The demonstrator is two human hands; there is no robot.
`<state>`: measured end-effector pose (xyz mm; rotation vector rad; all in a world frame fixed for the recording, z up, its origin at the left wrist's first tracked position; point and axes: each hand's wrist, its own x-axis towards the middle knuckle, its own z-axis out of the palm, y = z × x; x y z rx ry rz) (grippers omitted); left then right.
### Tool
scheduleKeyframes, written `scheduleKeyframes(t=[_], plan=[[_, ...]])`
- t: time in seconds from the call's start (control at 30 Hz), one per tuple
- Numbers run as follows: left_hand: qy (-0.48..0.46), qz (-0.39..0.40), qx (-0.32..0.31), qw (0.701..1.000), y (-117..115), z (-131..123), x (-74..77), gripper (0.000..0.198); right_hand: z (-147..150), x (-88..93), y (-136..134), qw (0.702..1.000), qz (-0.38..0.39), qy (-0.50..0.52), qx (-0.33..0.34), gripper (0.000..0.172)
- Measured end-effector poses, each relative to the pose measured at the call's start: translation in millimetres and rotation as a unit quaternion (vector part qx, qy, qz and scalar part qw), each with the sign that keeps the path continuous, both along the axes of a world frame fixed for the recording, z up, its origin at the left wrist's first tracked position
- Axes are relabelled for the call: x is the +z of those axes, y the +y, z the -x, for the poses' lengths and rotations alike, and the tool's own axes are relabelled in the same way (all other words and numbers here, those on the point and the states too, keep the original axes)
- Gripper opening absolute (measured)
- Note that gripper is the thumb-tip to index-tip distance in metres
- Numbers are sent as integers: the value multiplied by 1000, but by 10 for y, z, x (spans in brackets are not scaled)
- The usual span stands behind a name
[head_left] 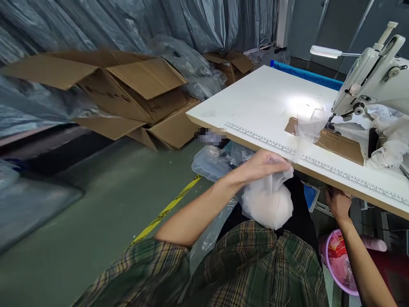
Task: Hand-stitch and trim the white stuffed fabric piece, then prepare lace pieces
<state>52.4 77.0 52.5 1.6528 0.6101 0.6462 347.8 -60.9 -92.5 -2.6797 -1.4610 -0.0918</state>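
Observation:
My left hand (262, 165) is closed on a bundle of thin white fabric (267, 201) that hangs over my lap, just below the front edge of the white sewing table (255, 102). My right hand (337, 204) reaches under the table edge at the right; its fingers are hidden there. A piece of the same sheer white fabric (311, 123) lies on the table under the sewing machine (373, 72), on a brown cardboard patch (338, 145).
Open cardboard boxes (134, 94) stand on the green floor at the left, with plastic sheeting (128, 21) behind. A yellow floor tape (166, 209), clear plastic bags (212, 162) and a pink basket (335, 264) lie near my legs. More white fabric (390, 145) is piled at the table's right.

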Motion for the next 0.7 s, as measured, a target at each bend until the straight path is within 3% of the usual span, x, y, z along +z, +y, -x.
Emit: scheduleKeyframes(t=[0.1, 0.23, 0.33, 0.43, 0.53, 0.63, 0.67, 0.7], plan=[[-29, 97, 23, 995, 221, 74, 165, 33, -182, -81, 7, 999, 49, -3, -16, 20], [-108, 173, 145, 968, 601, 206, 254, 28, -240, -141, -11, 997, 66, -3, -33, 21], [-136, 187, 203, 952, 817, 372, 249, 25, -238, -135, -9, 998, 58, 2, -39, 19], [-142, 154, 226, 952, 820, 535, 191, 26, -229, -74, 15, 999, 35, 9, -36, 18], [-93, 118, 158, 976, 571, 588, 58, 26, -125, 22, 35, 999, 3, 32, -4, 23], [-20, 118, 10, 993, 198, 493, -131, 27, 199, 139, 25, 992, -32, 98, 75, 28], [-12, 127, -19, 992, 82, 441, -198, 28, 357, 190, 17, 983, -53, 137, 111, 29], [-10, 141, -34, 989, -20, 388, -262, 30, 530, 250, 12, 955, -113, 220, 161, 32]])
